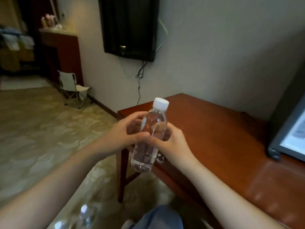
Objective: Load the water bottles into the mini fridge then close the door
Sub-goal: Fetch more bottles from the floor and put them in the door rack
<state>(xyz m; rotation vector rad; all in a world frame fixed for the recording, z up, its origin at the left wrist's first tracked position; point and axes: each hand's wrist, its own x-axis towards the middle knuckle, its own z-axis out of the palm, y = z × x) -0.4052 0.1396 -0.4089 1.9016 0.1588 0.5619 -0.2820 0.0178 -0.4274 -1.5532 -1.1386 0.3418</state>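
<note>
Filling the right half of the view, a red-brown wooden table (214, 129) stands against the wall. The mini fridge (287, 123) sits on its far right end, cut off by the frame edge. A pale, bright panel shows inside its dark grey frame, but whether that is the open interior or the door itself cannot be told. A black television (130, 27) hangs on the wall above, and a small folding chair (74, 88) stands on the patterned floor well to the left.

Both forearms reach in from below. The left hand (122, 134) curls its fingers round the water bottle (151, 129) from the left, and the right hand (171, 142) wraps its thumb and fingers round the middle from the right. The bottle hangs in the air in front of the table's near corner, a little tilted, with its white cap (160, 103) uppermost and well apart from the fridge.

At least two more bottles (84, 215), blurred, lie on the floor at the bottom edge. Loading therefore looks far from done: this bottle has yet to go in, the others wait, and closing the door comes last.
</note>
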